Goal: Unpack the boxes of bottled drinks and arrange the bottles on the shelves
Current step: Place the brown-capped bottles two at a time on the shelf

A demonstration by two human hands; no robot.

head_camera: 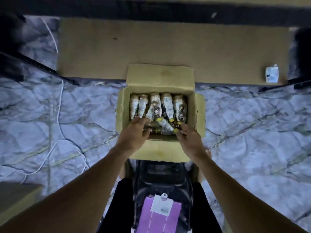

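An open cardboard box (pixel 159 76) stands on the marble floor in front of me, flaps spread. Several bottled drinks (pixel 168 106) with white-and-brown labels and yellow caps lie side by side in it, and more lie crosswise at the near end. My left hand (pixel 136 133) reaches into the near left of the box, fingers curled over the bottles there. My right hand (pixel 188 137) is at the near right, fingertips around the yellow cap (pixel 176 130) of one bottle. The lowest shelf (pixel 168 47), lined with brown cardboard, lies just beyond the box and carries no bottles.
A small white carton (pixel 271 74) sits on the shelf's right end. Dark shelf uprights (pixel 42 66) flank the shelf. A white cable (pixel 58 115) trails over the floor at left. Another cardboard box corner (pixel 15 197) shows at lower left. A black stool (pixel 161 179) is below me.
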